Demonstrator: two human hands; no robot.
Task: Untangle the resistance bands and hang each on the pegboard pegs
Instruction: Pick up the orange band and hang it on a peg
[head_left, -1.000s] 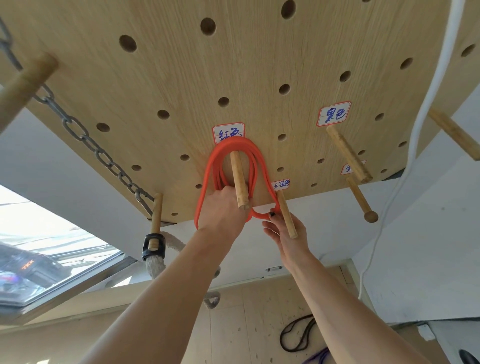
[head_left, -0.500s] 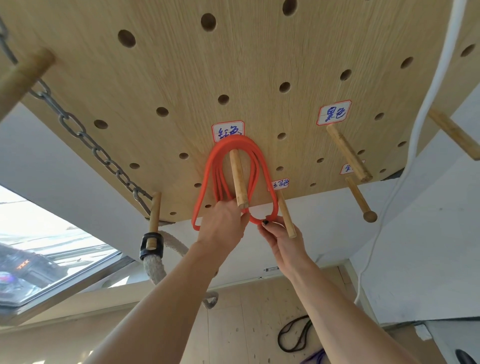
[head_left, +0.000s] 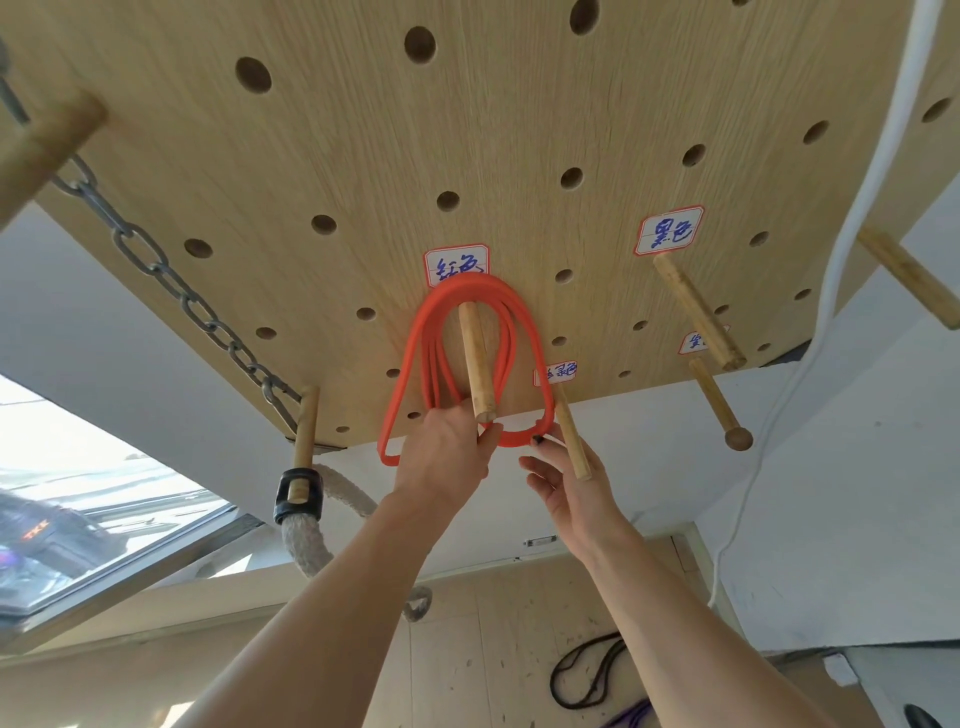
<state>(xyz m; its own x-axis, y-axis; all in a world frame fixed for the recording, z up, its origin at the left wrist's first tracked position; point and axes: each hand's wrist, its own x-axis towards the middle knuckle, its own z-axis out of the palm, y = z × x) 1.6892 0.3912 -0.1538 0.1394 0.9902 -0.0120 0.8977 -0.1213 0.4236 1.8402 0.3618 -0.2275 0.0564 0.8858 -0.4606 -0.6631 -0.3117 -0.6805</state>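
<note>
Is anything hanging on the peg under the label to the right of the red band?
No, that peg is bare; only the red band hangs, looped over the middle peg.

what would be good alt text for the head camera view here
A coiled red rubber resistance band hangs looped over a wooden peg on a light wooden pegboard, seen from below. The left hand grips the band's lower strands while the right hand reaches just beside them with fingers relaxed.
</note>
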